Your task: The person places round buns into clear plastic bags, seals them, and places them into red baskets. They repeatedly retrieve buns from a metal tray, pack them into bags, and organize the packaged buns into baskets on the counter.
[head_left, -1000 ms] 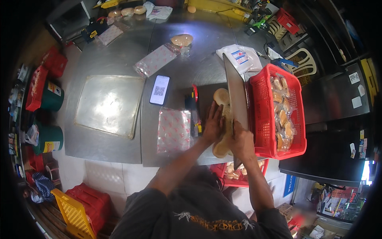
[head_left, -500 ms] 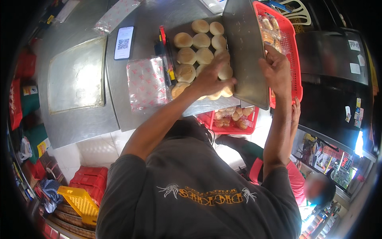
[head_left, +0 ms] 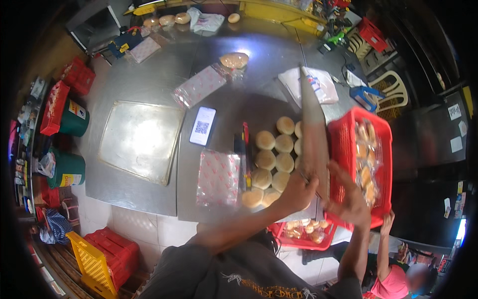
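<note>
Head view. Phone [head_left: 203, 126]: square code; smaller text too fine to read. Pack [head_left: 219, 174]: red print. Bin [head_left: 63, 165], far left: yellow label. Shirt [head_left: 219, 271]: orange lettering, cut off at near edge. Tray [head_left: 314, 134]: on edge, blurred, left of crate [head_left: 342, 149], partly hiding the right-hand buns [head_left: 265, 160]. Left hand [head_left: 297, 193]: closed on tray's near end. Right hand [head_left: 351, 202]: fingers loosely spread, smeared; cannot tell whether it touches tray.

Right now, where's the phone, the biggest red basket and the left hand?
Phone [head_left: 202, 126], head view: lit screen.
Biggest red basket [head_left: 343, 152], head view: left wall.
Left hand [head_left: 297, 193], head view: middle of it.
</note>
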Motion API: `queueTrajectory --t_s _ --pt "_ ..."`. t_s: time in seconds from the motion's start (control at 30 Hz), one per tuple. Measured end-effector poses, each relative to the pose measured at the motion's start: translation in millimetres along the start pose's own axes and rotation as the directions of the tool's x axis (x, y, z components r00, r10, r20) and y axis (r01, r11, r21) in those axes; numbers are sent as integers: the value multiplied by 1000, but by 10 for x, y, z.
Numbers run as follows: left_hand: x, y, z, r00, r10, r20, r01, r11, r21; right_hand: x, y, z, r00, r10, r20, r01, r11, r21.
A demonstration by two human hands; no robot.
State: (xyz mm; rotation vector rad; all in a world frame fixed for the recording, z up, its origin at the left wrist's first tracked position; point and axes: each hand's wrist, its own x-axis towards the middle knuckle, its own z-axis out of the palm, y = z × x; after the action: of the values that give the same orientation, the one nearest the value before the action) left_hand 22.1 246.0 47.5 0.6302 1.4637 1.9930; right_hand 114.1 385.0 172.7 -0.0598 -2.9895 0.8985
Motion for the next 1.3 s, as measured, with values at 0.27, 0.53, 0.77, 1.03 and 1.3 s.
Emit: queueTrajectory --t_s 0.27,0.53,0.77,1.03,1.3 --pt "209 849 -456 987 -91 -135 5 846 -534 324 27 133 936 -85 -343 -69 908 -414" --pt "820 -703 -2475 913 184 -364 -1 893 450 1695 3 -645 799 -442 -408 95 762 -640" --pt "780 -1578 -2822 950 296 -102 -34 422 906 3928 875 -463 776 -456 -435 2 692 -722" --pt "927 -1379 -2775 993 96 -64 39 246 969 6073 1631 114 851 -451 -271 -12 499 -867" --pt "896 -1284 -2726 993 -14 -120 121 180 976 6531 2064 512 744 -665 -69 216 337 -916"
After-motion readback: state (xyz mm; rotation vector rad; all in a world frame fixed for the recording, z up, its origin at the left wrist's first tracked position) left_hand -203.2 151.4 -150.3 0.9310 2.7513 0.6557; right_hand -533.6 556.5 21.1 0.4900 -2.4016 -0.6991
